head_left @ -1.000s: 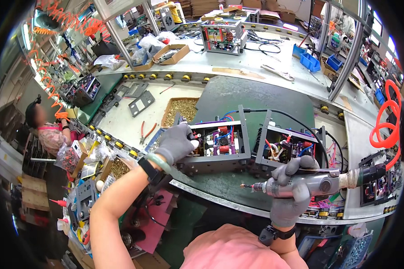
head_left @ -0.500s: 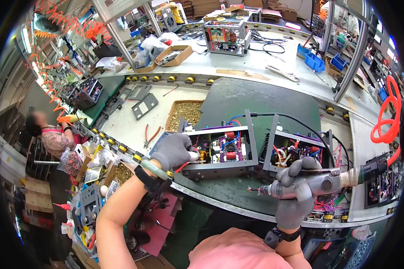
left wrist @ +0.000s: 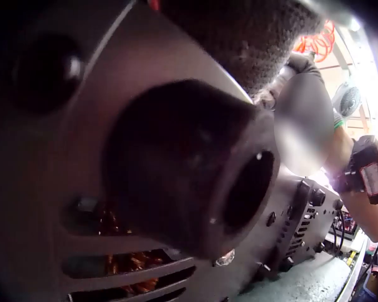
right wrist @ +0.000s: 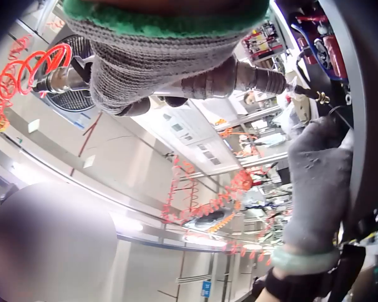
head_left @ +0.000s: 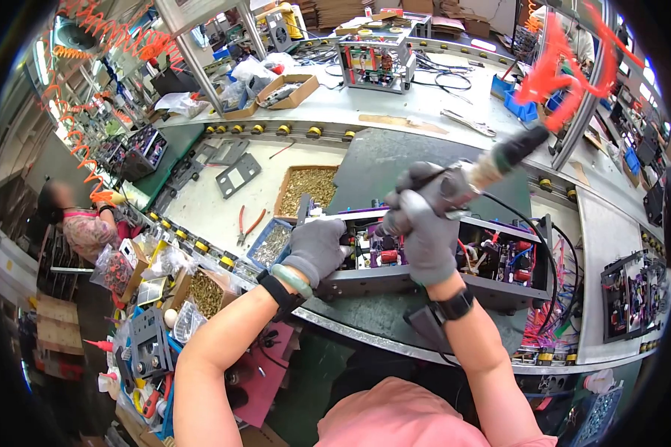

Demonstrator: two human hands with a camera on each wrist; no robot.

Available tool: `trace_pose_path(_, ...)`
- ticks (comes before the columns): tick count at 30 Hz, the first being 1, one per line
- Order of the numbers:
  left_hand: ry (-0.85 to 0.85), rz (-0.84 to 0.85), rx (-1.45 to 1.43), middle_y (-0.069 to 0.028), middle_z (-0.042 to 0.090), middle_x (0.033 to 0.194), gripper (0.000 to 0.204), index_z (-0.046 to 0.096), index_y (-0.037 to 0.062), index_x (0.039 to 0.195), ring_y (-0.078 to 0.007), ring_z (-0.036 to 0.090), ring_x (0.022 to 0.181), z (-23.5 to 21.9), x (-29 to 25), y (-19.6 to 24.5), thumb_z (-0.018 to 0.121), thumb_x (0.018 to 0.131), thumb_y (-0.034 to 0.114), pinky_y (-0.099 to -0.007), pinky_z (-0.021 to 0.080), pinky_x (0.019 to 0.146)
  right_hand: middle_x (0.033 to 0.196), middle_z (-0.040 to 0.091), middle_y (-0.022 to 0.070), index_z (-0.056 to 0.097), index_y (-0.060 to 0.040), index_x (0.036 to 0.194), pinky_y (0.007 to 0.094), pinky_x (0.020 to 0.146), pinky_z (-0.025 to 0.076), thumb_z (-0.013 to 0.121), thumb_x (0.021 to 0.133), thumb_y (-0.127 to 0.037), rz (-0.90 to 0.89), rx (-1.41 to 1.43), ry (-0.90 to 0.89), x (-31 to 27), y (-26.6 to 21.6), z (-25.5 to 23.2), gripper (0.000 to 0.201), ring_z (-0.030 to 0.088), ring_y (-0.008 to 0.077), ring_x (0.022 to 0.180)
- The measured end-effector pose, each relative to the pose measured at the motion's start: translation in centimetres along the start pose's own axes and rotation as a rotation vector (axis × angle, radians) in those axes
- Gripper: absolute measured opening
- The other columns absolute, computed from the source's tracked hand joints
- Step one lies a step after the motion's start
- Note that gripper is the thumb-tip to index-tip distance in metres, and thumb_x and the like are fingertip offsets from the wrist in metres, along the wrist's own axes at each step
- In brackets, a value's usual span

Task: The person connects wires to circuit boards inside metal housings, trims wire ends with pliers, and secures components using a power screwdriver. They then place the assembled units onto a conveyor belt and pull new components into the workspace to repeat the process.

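My gloved right hand (head_left: 429, 231) grips a pneumatic screwdriver (head_left: 455, 190), its orange air hose rising behind it. In the head view the tool tilts down to the left over an open metal chassis (head_left: 373, 283) packed with electronic parts. The screwdriver bit (right wrist: 321, 96) points in over the chassis edge in the right wrist view. My gloved left hand (head_left: 317, 249) reaches over the chassis's left end, fingertips inside close to the bit. A thin dark wire (right wrist: 342, 115) shows beside those fingers; I cannot tell whether they pinch it. A black rubber foot (left wrist: 189, 170) fills the left wrist view.
A second open chassis (head_left: 511, 294) adjoins on the right, with a black cable arching over it. Behind my left hand are a tray of small brass-coloured parts (head_left: 306, 186), a blue bin (head_left: 270, 244) and red-handled pliers (head_left: 251, 226). Another person (head_left: 89, 231) works at far left.
My right hand has lifted the screwdriver from the table's front edge up and left over the first chassis, swinging the hose. My left hand has shifted slightly right at the chassis's left end.
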State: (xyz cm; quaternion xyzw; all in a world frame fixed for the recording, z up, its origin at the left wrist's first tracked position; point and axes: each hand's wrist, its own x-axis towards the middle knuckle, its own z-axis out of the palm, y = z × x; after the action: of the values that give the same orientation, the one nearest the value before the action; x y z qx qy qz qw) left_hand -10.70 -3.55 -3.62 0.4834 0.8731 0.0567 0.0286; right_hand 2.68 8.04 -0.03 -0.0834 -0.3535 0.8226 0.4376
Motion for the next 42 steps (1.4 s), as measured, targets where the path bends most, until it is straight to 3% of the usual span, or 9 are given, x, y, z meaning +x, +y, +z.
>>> trace_pose_path(6,-0.012,-0.015,0.002,-0.0128,0.07,0.093,0.029,0.071,0.0084,0.092,-0.0316,0.068,0.093,0.3,0.0,-0.3,0.077,0.077,0.032,-0.0422,0.054,0.08,0.087,0.06,0.0042,0.058,-0.0057,0.111,0.0232,0.044,0.042,0.061,0.08,0.007,-0.029,-0.119,-0.021,2.3,3.3,-0.1,0.034,0.054,0.0076,0.057)
trace_pose_path(13,-0.034,-0.016,-0.04,-0.0102,0.071,0.092,0.026,0.071,0.0121,0.093,-0.0297,0.069,0.089,0.2,0.0,-0.4,0.076,0.078,0.033,-0.0421,0.054,0.078,0.092,0.065,0.0017,0.062,-0.0021,0.107,0.0262,0.075,0.054,0.066,0.077,0.01,-0.154,-0.313,-0.064,1.9,5.7,-0.7,0.032,0.064,0.0101,0.083)
trace_pose_path(26,0.06,-0.011,0.04,-0.0097,0.071,0.08,0.018,0.075,0.0142,0.087,-0.029,0.071,0.079,0.6,-0.2,-0.2,0.073,0.077,0.03,-0.0424,0.055,0.07,0.079,0.062,-0.0015,0.064,-0.0023,0.099,0.0247,0.068,0.049,0.073,0.075,-0.011,-0.204,-0.775,-0.376,5.4,7.4,2.1,0.026,0.055,0.0049,0.072)
trace_pose_path(33,0.047,0.02,0.033,-0.0118,0.07,0.079,0.022,0.075,0.0131,0.09,-0.0298,0.07,0.08,0.6,-0.6,-0.4,0.07,0.081,0.032,-0.0425,0.055,0.072,0.078,0.06,-0.0031,0.064,-0.002,0.102,0.0238,0.07,0.047,0.071,0.077,-0.007,-0.152,-0.645,-0.434,4.1,6.0,2.0,0.027,0.054,0.0044,0.073)
trace_pose_path(36,0.326,0.067,-0.448,-0.0153,0.07,0.084,0.026,0.071,0.0049,0.099,-0.031,0.069,0.079,-0.3,-1.7,-1.8,0.072,0.086,0.027,-0.0396,0.053,0.071,0.081,0.061,-0.0034,0.064,-0.0016,0.105,0.0237,0.07,0.048,0.07,0.077,-0.005,-0.188,-0.479,-0.392,3.2,3.8,3.0,0.029,0.055,0.0049,0.075)
trace_pose_path(37,0.406,0.003,-0.703,-0.0096,0.07,0.08,0.022,0.071,0.0025,0.097,-0.0219,0.066,0.071,-0.8,-2.5,-2.8,0.073,0.087,0.023,-0.0337,0.051,0.066,0.088,0.062,-0.0019,0.062,-0.0016,0.108,0.0239,0.072,0.049,0.068,0.077,0.0,-0.181,-0.524,-0.384,2.3,1.2,3.9,0.032,0.058,0.0058,0.079)
trace_pose_path(39,0.302,-0.373,-1.178,0.0012,0.061,0.075,0.023,0.07,0.0022,0.1,-0.0087,0.055,0.067,-5.4,-5.3,-3.4,0.064,0.094,0.023,-0.028,0.045,0.059,0.099,0.063,0.0016,0.059,-0.001,0.117,0.0252,0.081,0.05,0.062,0.082,0.007,0.037,-0.372,-0.312,-1.0,-4.2,5.5,0.036,0.06,0.0078,0.092)
trace_pose_path(40,0.15,-0.329,-1.615,0.0057,0.054,0.074,0.024,0.066,0.0013,0.112,-0.0032,0.047,0.062,-6.9,-7.5,-4.1,0.058,0.096,0.018,-0.021,0.038,0.054,0.101,0.062,0.0032,0.058,-0.0037,0.119,0.0269,0.083,0.052,0.065,0.083,0.007,0.044,-0.273,-0.28,-2.6,-5.5,4.9,0.038,0.06,0.0097,0.092)
trace_pose_path(42,0.197,-0.359,-1.668,0.0053,0.047,0.073,0.032,0.057,-0.0007,0.122,-0.0035,0.037,0.053,-5.0,-10.2,-1.8,0.051,0.098,0.02,-0.0203,0.029,0.048,0.105,0.059,0.0086,0.057,-0.0108,0.12,0.0359,0.082,0.054,0.071,0.088,-0.012,-0.027,-0.039,-0.517,-4.2,-5.5,1.6,0.034,0.06,0.0189,0.096)
